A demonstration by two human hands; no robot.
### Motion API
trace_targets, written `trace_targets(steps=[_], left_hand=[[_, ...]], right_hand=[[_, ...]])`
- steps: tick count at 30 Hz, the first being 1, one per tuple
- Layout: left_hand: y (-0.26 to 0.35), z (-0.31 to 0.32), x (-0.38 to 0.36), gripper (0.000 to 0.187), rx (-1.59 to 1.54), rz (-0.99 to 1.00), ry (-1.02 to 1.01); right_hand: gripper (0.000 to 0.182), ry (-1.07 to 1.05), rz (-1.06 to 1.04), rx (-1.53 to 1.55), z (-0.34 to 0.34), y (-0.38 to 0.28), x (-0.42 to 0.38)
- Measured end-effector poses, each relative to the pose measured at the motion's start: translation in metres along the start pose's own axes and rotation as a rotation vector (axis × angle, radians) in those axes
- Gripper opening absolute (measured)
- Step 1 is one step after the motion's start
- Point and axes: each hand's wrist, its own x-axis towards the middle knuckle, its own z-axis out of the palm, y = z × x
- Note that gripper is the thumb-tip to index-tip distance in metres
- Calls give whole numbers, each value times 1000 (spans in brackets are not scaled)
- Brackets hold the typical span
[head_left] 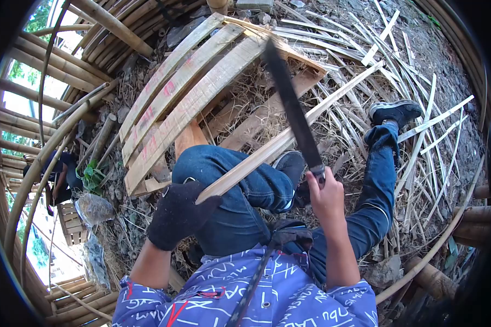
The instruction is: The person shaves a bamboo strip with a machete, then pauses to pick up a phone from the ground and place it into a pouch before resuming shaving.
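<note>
Left grip (183,215) clasps wood strip (256,157); right grip (326,193) holds machete (292,103), partly hiding strip; slatted crate (199,106), slivers (381,36) beyond.

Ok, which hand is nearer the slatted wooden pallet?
Left. The gloved left hand is by the near end of the pallet; the right hand, holding the long blade, is farther off to the right.

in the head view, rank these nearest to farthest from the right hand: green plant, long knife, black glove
Nearest to the right hand first:
1. Long knife, held in that hand
2. Black glove, off to the left
3. Green plant, farther left, past the glove
</note>
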Motion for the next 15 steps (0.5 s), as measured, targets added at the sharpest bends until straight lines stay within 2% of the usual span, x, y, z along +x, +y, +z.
trace_targets(steps=[1, 5, 7, 9, 11, 13, 14, 15], left_hand=[[2, 0, 1, 22, 35, 52, 9], [-8, 7, 0, 22, 71, 91, 34], [-1, 4, 1, 20, -102, -109, 43], [2, 2, 2, 19, -82, -109, 36], [4, 0, 2, 19, -65, -101, 42], [4, -2, 3, 19, -19, 23, 28], [5, 0, 5, 19, -20, 31, 26], [6, 2, 4, 19, -49, -46, 33]], right_hand=[[31, 29, 47, 54, 4, -2, 1], [33, 2, -35, 69, 14, -10, -16], [34, -53, -75, -52, 3, -12, -12], [33, 54, -6, 2, 7, -1, 4], [34, 70, 68, 87, 12, -11, 2], [34, 58, -58, 21, 17, -13, -13], [34, -1, -93, -85, 12, -12, -18], [34, 4, -85, -83, 5, -10, -16]])
